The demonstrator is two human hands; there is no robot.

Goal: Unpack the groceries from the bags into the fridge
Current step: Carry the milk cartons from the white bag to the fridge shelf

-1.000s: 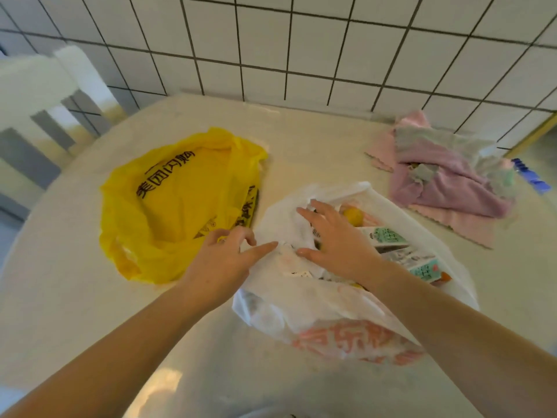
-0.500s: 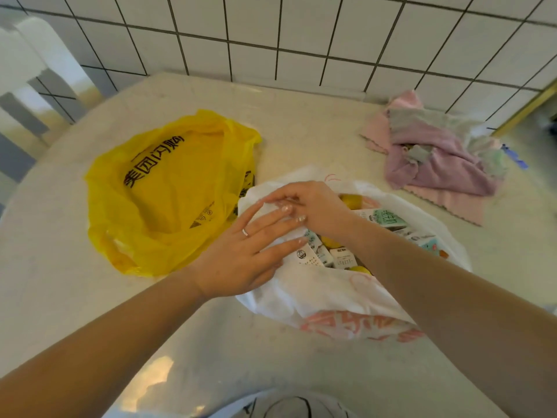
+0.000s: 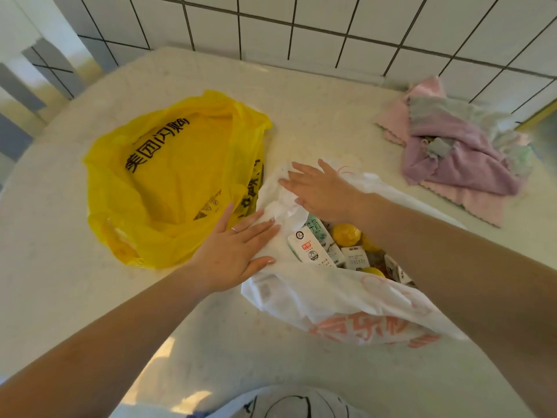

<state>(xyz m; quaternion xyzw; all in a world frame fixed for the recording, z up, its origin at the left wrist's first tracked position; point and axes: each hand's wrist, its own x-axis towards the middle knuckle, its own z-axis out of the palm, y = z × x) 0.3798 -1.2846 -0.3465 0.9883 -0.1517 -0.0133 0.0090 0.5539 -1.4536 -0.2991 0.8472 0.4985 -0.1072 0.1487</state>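
Note:
A white plastic bag [image 3: 337,300] with red print lies open on the pale counter [image 3: 75,297]. Inside it I see small milk cartons [image 3: 309,247] and yellow round fruits [image 3: 346,235]. My left hand [image 3: 238,248] lies flat with straight fingers on the bag's left flap, pressing it down. Further back, my right hand [image 3: 319,188] spreads its fingers flat over the crumpled far edge of the bag's mouth. Left of the white bag lies a yellow plastic bag [image 3: 168,182] with black lettering, looking flat.
A heap of pink, purple and grey cloths [image 3: 461,146] sits at the back right of the counter. A white tiled wall [image 3: 301,25] runs along the counter's back edge. A white chair back [image 3: 27,55] stands at the far left.
The bag's mouth is wider, showing more cartons and fruit. My right hand has moved to the far edge with its fingers spread, and my left hand has flattened on the left flap.

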